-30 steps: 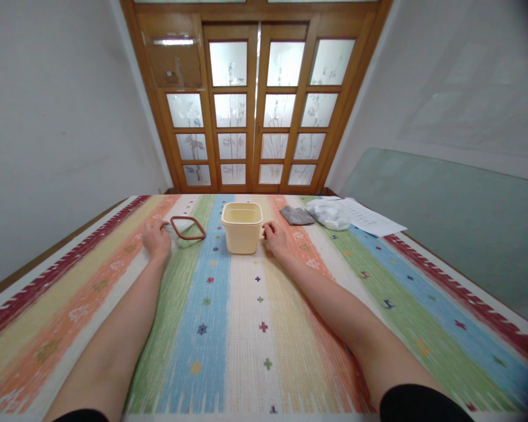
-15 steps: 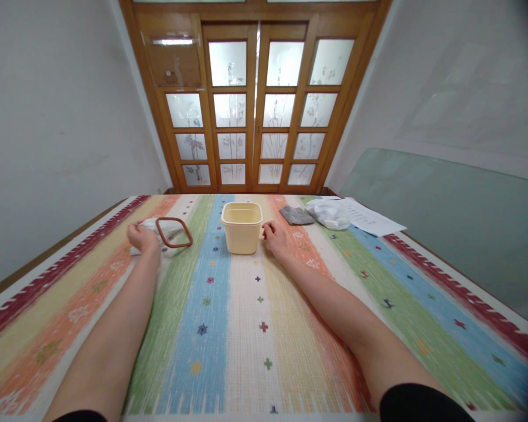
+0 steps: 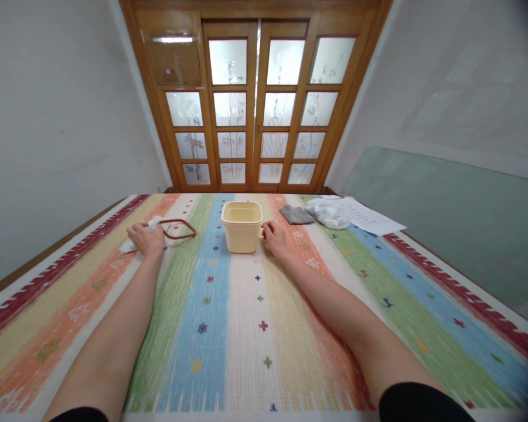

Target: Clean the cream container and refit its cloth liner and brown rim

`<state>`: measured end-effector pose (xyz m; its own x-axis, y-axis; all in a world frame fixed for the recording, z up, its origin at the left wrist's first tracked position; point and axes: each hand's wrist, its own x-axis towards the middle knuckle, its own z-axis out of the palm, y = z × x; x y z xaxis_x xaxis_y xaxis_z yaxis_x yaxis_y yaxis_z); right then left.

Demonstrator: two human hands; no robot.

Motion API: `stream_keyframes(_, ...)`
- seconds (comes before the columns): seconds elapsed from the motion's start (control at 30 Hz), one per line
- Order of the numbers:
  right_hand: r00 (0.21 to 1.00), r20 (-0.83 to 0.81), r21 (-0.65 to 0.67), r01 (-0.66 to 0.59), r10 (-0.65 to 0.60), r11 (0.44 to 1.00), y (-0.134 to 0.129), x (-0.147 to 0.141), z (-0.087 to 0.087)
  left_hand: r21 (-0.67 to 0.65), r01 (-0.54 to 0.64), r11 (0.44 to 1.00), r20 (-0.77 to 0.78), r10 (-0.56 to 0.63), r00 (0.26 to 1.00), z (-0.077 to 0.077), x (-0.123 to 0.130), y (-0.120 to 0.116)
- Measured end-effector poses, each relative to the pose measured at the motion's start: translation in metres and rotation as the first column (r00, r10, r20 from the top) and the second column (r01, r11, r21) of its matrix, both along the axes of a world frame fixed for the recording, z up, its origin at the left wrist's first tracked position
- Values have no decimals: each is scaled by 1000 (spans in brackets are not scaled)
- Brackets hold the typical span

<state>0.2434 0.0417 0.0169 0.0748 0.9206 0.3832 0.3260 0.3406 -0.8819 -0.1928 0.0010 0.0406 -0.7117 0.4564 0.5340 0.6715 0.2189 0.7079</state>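
My left hand (image 3: 146,239) is on the left of the table, closed on a brown-red square frame (image 3: 178,237) that juts out to its right, low over the cloth. A crumpled white cloth or tissue (image 3: 128,246) lies under and beside that hand. A pale yellow square tub (image 3: 242,237) stands upright and open at the table's middle. Just right of the tub, my right hand (image 3: 273,235) rests with its fingers curled in; whether anything is inside them is hidden.
Right of the tub lie a folded grey cloth (image 3: 296,215), a crumpled white plastic bag (image 3: 330,213) and printed paper (image 3: 371,219). A striped tablecloth (image 3: 246,328) covers the table. Wooden glazed doors (image 3: 255,105) stand behind.
The square frame has tipped from nearly upright to nearly flat. My left hand has turned palm-down and moved slightly right over the white cloth. My right hand and the tub have stayed put.
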Motion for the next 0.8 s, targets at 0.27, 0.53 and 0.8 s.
stream_keyframes(0.27,1000,10,-4,-8,8,1000,-2,0,2,33,130,991,-211,-120,970,10,3,0)
stream_keyframes(0.53,1000,-4,-12,-18,18,1000,-2,-1,2,-34,230,973,-244,-231,942,14,24,-3)
stream_keyframes(0.8,1000,7,-13,-1,1,1000,-2,-2,2,33,153,988,-102,-149,984,47,19,4)
